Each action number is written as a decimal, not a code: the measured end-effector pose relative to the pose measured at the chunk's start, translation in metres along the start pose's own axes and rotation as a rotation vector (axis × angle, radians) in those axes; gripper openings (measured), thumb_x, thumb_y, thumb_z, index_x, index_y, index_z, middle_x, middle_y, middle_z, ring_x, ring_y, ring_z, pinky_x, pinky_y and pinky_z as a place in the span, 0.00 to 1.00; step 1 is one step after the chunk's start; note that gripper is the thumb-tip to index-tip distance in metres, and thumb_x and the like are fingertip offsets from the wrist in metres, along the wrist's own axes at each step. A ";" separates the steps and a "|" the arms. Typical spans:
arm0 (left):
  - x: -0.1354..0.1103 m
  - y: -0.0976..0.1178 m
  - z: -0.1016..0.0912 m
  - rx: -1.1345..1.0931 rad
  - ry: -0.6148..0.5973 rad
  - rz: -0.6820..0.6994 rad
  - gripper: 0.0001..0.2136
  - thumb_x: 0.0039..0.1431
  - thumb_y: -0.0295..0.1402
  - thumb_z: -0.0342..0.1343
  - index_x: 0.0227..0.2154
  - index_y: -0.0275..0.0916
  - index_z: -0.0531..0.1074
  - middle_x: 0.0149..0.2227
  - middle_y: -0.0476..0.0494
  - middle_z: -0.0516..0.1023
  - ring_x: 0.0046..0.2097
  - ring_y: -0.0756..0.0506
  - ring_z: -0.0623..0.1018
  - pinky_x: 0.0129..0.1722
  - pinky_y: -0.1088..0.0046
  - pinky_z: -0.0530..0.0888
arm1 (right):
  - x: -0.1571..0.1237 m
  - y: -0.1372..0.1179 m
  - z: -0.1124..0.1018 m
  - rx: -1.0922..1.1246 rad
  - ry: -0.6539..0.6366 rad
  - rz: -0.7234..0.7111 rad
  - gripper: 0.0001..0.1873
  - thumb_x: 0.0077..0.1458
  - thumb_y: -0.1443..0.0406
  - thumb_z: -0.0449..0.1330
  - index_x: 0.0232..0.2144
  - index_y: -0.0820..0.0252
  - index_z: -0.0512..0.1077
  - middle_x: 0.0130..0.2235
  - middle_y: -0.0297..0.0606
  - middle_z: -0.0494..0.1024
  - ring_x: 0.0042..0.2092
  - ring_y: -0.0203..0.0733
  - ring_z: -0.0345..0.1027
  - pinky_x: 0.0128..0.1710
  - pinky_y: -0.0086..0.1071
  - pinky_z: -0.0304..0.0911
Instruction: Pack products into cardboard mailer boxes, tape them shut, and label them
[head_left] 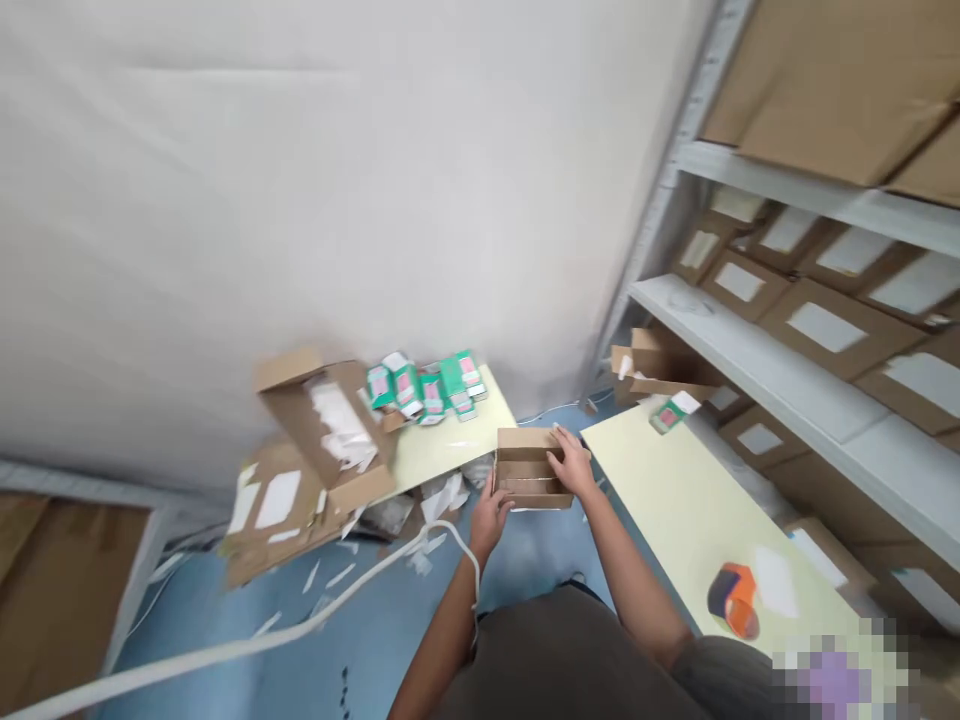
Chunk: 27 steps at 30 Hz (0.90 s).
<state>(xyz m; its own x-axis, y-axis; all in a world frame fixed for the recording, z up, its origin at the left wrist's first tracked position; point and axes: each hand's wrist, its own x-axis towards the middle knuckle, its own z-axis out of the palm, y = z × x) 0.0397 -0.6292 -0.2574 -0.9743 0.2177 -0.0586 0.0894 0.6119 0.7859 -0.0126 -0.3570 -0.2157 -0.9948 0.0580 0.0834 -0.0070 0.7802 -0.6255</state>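
Observation:
Between my hands is a small open cardboard box, held in the air over the floor in the gap between two tables. My left hand grips its left side near the front corner. On the right side, my right hand is closed over the rim, fingers reaching over the edge. The inside of the box shows bare brown cardboard. Nearest on the left table are several green and white small boxes. One more green box lies at the far end of the right table.
A larger open carton with white paper sits on the left table. An orange tape dispenser stands on the right table. Shelves with labelled cartons line the right. A white cable crosses near my left arm; scraps litter the floor.

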 end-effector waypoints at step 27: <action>-0.147 -0.266 -0.277 -0.170 0.376 -0.374 0.09 0.59 0.25 0.67 0.40 0.42 0.88 0.73 0.37 0.71 0.74 0.30 0.70 0.75 0.47 0.68 | 0.161 -0.398 0.379 -0.439 -0.742 -0.247 0.46 0.49 0.68 0.76 0.70 0.56 0.71 0.67 0.63 0.74 0.60 0.67 0.80 0.62 0.50 0.73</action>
<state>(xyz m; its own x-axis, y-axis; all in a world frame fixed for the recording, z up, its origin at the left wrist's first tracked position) 0.1017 -1.0340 -0.2872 -0.9427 -0.2963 -0.1533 -0.2809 0.4568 0.8440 -0.2083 -0.8941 -0.2478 -0.7808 -0.4423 -0.4413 -0.3419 0.8936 -0.2907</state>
